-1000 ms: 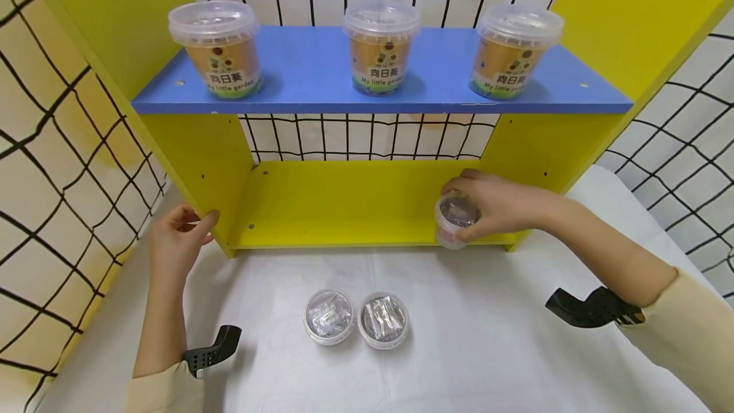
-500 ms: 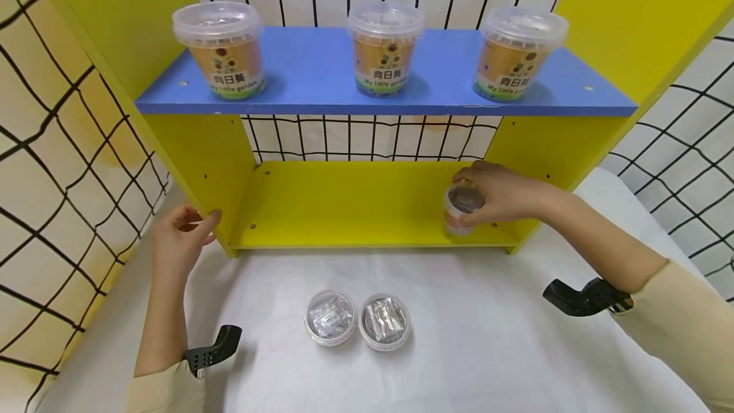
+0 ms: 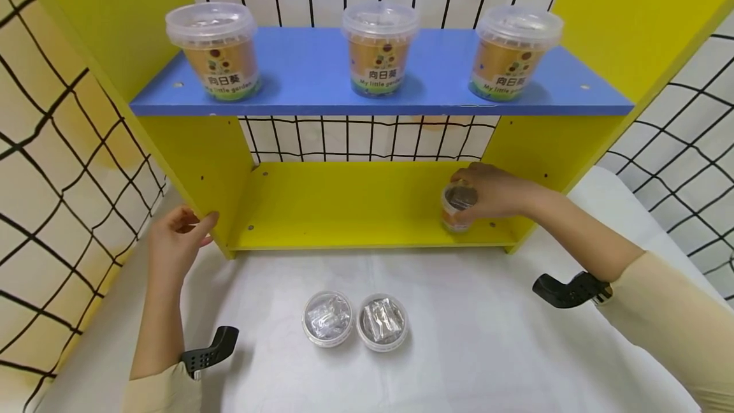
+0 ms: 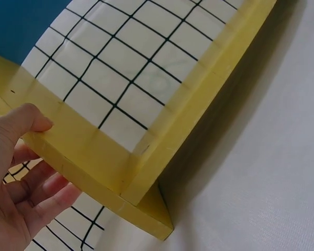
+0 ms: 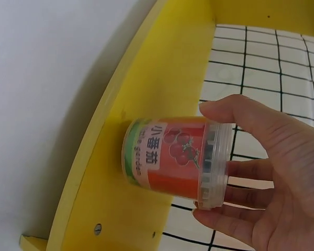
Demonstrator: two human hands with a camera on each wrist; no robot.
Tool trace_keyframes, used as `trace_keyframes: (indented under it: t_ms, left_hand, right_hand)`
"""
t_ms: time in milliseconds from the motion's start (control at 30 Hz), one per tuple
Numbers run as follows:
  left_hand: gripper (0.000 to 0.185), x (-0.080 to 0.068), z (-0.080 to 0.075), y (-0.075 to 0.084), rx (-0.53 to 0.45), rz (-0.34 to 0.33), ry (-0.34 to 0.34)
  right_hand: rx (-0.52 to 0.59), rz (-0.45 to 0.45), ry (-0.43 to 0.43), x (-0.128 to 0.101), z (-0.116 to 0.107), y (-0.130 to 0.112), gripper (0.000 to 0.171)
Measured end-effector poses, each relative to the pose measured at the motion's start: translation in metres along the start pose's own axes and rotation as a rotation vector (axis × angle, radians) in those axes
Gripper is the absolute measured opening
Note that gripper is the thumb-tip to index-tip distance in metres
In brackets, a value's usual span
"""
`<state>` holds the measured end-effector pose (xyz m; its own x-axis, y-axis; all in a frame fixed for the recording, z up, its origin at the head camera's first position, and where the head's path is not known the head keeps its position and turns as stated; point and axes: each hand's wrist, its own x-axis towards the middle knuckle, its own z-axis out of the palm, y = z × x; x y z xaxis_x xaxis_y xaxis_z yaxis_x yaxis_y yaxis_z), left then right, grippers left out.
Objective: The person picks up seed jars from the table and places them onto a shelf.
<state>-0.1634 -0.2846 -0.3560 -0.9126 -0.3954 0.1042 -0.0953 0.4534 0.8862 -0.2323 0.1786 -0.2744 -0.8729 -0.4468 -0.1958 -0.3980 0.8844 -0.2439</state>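
Observation:
At the right end of the yellow lower shelf, my right hand grips a lidded clear plastic cup by its lid. In the right wrist view the cup shows a red label with a tomato picture, its base at the shelf board. On the left, my left hand pinches the front edge of the yellow side panel, thumb on the inner face and fingers behind. Two more lidded cups, a left one and a right one, stand side by side on the white table.
Three lidded cups with orange sunflower labels, left, middle and right, stand on the blue upper shelf. Black grid mesh over white cloth closes the back and sides. White cloth covers the table.
My right hand has carried the tomato cup from over the lower shelf's front edge back and slightly right onto the board. My left hand stays on the side panel.

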Motion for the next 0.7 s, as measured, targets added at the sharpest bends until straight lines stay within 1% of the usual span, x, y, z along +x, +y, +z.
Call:
trace_keyframes:
  t_ms: [200,367,700]
  left_hand:
    - [0.036,0.001,0.0,0.0,0.009,0.002,0.004]
    - [0.036,0.002,-0.001,0.0,-0.002,0.017,-0.004]
    - [0.035,0.003,-0.001,-0.001,-0.007,0.009,-0.01]
  right_hand:
    - [0.043,0.016,-0.032,0.006,0.005,0.01,0.069]
    - [0.058,0.004,-0.031,0.004,0.008,0.013,0.069]
    - [0.045,0.013,-0.021,0.005,0.011,0.015,0.07]
